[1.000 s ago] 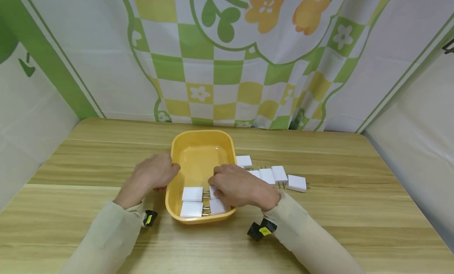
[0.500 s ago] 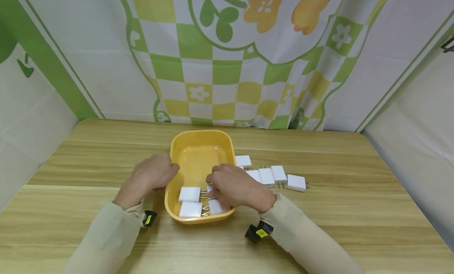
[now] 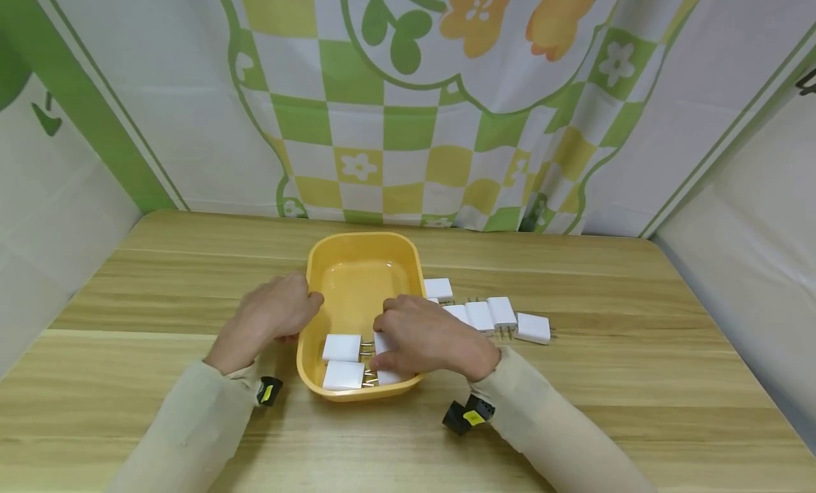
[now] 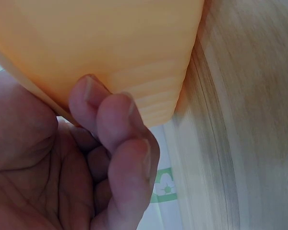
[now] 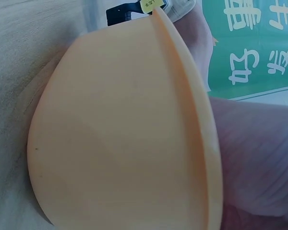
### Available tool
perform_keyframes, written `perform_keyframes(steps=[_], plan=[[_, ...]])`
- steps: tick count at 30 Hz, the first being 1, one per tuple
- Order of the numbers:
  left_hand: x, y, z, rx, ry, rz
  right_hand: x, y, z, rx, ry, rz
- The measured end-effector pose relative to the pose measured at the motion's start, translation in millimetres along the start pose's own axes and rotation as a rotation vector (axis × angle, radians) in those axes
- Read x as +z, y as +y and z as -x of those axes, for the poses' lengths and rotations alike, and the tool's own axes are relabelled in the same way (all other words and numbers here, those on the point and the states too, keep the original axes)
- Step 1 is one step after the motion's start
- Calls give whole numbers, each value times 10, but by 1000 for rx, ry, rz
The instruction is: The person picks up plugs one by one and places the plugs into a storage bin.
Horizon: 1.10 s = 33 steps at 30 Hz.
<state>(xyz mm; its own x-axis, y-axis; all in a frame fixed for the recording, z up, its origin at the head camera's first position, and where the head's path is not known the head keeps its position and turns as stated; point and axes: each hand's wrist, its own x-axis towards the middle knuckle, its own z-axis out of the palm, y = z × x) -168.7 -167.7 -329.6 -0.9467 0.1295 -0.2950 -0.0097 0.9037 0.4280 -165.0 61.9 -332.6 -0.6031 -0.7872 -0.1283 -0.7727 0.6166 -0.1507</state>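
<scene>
Right fingers [image 3: 390, 321] on blocky white plug adapters [image 3: 390, 377], metal prongs [image 3: 366, 344], yellow tub [image 3: 354, 287]

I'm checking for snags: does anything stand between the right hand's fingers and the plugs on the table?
Yes: the right wall of the tray. The right hand reaches over it with its fingers inside, while those plugs lie outside.

Cream sleeves [image 3: 191, 422] adjoin black, yellow-tagged, seemingly plastic wrist cameras [image 3: 270, 390].
</scene>
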Motion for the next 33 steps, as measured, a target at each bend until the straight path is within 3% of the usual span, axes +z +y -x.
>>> perform_keyframes(steps=[12,19,22,27,33], plan=[[-1,-3,2,0,1,2,-2,-18,6,63,-17,-16],[-3,-1,2,-4,-2,1,-101,11,74,40,-8,-64],[-5,5,-3,-7,0,2,-209,70,152,41,44,-153],[-6,7,-9,-8,0,-7,-388,245,276,34,201,-224],[-4,-2,-7,-6,-6,-9,-511,499,381,135,315,-241]])
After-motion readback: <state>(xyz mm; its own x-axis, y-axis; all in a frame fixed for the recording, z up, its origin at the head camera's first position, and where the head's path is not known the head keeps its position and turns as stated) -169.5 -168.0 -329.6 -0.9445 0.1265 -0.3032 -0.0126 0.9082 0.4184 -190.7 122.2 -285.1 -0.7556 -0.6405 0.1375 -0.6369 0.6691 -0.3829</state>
